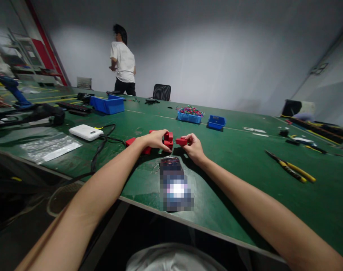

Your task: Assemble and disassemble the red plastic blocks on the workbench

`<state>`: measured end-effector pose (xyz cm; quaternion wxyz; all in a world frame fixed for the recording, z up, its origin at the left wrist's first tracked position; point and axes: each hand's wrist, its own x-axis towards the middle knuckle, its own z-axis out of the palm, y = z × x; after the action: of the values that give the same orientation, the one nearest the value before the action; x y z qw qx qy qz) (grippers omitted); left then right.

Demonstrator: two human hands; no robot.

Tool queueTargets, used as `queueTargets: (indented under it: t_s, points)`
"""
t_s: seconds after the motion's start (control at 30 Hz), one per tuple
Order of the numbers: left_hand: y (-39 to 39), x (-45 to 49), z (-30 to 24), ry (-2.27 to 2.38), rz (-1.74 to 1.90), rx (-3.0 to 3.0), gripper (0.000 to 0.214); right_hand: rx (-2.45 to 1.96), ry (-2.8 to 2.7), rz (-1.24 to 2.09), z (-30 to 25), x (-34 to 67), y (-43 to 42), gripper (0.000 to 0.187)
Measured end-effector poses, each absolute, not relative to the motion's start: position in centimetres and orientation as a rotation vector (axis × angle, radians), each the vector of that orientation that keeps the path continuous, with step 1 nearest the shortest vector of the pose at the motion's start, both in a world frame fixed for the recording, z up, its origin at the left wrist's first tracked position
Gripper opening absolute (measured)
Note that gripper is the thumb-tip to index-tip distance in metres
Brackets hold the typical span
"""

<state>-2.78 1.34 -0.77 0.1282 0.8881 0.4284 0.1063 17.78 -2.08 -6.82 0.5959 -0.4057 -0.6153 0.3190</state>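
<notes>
Small red blocks lie grouped on the green table in front of me. My left hand [157, 140] curves over the group, its thumb and fingers closed around a red block [168, 137]. Another red piece [130, 142] shows behind that wrist. To the right, my right hand [194, 147] pinches a smaller red block [181, 141] between thumb and fingers. A narrow gap separates the two held blocks. Just below the hands, a phone [174, 184] with its screen lit and blurred lies near the table edge. What the blocks are for cannot be made out.
Blue bins [107, 104] stand on the left, and a blue tray of colourful small parts [189, 114] sits farther back beside a smaller blue tray [216, 122]. Yellow-handled pliers [291, 166] lie right. A white power bank [86, 132] has a black cable. A person [123, 62] stands behind the table.
</notes>
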Motion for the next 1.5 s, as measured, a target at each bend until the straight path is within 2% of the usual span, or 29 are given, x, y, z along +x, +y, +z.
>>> queueTargets:
  t_s: [0.17, 0.37, 0.57, 0.87, 1.0, 1.13, 1.5]
  points:
    - [1.1, -2.7, -0.6, 1.240, 0.321, 2.585, 0.082, -0.912, -1.536, 0.523, -6.5, 17.2, -2.9, 0.016]
    - [1.2, -2.8, -0.6, 1.240, 0.352, 2.590, 0.080, -0.944, -1.534, 0.493, -6.5, 17.2, -3.0, 0.014]
    - [1.7, -2.7, -1.2, 1.205, 0.444, 2.632, 0.084, -0.996, -1.467, 0.519, -6.6, 17.5, -2.5, 0.025]
    - [1.8, -2.1, -1.7, 1.155, 0.681, 2.730, 0.105, -1.024, -1.419, 0.510, -6.6, 17.4, -2.5, 0.034]
    - [1.9, -1.9, -1.8, 1.177, 0.697, 2.779, 0.098, -0.962, -1.416, 0.556, -6.2, 17.0, -3.2, 0.032]
    - [1.8, -1.8, -1.8, 1.228, 0.723, 2.815, 0.090, -0.958, -1.426, 0.455, -5.9, 16.8, -3.9, 0.030]
    - [1.2, -1.4, -1.8, 1.276, 0.762, 2.876, 0.089, -0.914, -1.594, 0.197, -5.2, 16.5, -5.4, 0.036]
